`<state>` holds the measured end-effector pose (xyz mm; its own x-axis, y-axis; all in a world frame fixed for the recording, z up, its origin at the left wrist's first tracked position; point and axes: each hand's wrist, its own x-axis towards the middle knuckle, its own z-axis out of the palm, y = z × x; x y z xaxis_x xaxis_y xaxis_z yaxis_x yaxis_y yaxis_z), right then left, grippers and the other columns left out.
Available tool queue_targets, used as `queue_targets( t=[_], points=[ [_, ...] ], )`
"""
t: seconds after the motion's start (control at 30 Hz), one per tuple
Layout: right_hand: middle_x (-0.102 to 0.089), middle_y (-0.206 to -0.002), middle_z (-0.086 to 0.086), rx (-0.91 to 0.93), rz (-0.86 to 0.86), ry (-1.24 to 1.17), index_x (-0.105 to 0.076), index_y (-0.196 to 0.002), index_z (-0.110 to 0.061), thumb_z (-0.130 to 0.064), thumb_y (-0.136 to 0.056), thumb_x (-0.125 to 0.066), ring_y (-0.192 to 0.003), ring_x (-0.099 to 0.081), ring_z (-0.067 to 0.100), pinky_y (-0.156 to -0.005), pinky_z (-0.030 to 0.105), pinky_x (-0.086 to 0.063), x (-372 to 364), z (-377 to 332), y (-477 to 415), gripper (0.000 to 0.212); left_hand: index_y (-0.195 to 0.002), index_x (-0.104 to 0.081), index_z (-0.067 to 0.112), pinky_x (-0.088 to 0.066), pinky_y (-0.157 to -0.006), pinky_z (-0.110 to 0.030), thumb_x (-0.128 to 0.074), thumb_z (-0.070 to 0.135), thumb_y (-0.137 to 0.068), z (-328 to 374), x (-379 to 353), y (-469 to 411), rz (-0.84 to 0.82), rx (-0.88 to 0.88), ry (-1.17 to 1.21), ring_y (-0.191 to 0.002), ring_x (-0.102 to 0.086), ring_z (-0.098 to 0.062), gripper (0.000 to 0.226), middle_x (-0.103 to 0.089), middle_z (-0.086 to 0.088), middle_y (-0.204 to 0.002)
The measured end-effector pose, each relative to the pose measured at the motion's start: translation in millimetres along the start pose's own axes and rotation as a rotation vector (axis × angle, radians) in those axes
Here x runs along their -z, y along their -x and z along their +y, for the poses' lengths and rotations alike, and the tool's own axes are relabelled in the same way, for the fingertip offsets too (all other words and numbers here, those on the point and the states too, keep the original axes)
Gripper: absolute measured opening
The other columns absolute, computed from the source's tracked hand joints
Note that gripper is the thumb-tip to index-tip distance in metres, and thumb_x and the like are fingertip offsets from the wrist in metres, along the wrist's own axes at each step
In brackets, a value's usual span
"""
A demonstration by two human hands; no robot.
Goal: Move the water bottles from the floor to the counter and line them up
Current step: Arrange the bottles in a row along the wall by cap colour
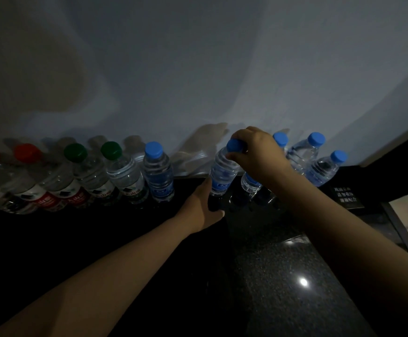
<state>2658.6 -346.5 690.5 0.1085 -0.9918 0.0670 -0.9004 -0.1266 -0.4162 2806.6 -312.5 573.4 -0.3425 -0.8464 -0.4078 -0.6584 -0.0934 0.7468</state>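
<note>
Bottle (223, 172), blue-capped, clear with a blue label, tilted, at the far side of the dark counter (295, 276) by the wall (198, 69); whether standing or just lifted, too dark to tell, and fill level unreadable. Right hand (258, 154) clamped over its cap from above; left hand (204, 205) curled round its base. Lined up to the left: two red-capped bottles (26, 166), two green-capped bottles (84, 171), one blue-capped bottle (158, 173). To the right, four spare bottles (303, 153), blue-capped and clustered, one partly behind the right hand. Small sign (345, 198) beside them.
</note>
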Motion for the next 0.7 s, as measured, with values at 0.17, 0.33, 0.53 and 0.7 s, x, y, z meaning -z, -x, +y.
queue_targets(
  t=[0.17,0.33,0.53,0.7],
  points=[
    [-0.061,-0.111,0.013,0.010,0.039,-0.038,-0.064,-0.112,-0.007,-0.015,-0.081,-0.072,-0.099,-0.057,0.028,-0.088,0.041,-0.048,-2,-7,1,0.033,-0.152,0.004,0.025,-0.034,-0.113,-0.043,-0.069,0.027,-0.084,2,1,2,-0.018,0.002,0.024,-0.145,-0.022,-0.024,0.100,-0.005,-0.001,-0.161],
    [-0.060,-0.112,0.012,0.043,0.032,-0.026,-0.063,-0.113,-0.007,-0.015,-0.081,-0.071,-0.099,-0.057,0.027,-0.089,0.042,-0.049,-5,-19,-2,0.034,-0.151,0.007,0.026,-0.032,-0.114,-0.042,-0.068,0.030,-0.084,-2,2,5,-0.016,-0.007,0.017,-0.145,-0.020,-0.022,0.101,-0.001,0.003,-0.161],
    [-0.060,-0.112,0.012,0.078,0.020,-0.013,-0.063,-0.113,-0.007,-0.016,-0.081,-0.072,-0.100,-0.057,0.026,-0.088,0.038,-0.049,-9,-32,-7,0.034,-0.152,0.007,0.024,-0.033,-0.113,-0.043,-0.069,0.031,-0.083,-13,9,10,0.010,0.024,0.063,-0.146,-0.019,-0.021,0.103,0.000,0.002,-0.161],
    [-0.061,-0.111,0.012,0.110,0.015,0.012,-0.064,-0.114,-0.007,-0.018,-0.081,-0.072,-0.098,-0.056,0.025,-0.080,0.026,-0.042,-16,-43,-11,0.035,-0.151,0.007,0.028,-0.033,-0.114,-0.043,-0.070,0.033,-0.081,-25,14,15,0.023,0.046,0.093,-0.145,-0.020,-0.021,0.105,-0.001,0.006,-0.161]
  ],
)
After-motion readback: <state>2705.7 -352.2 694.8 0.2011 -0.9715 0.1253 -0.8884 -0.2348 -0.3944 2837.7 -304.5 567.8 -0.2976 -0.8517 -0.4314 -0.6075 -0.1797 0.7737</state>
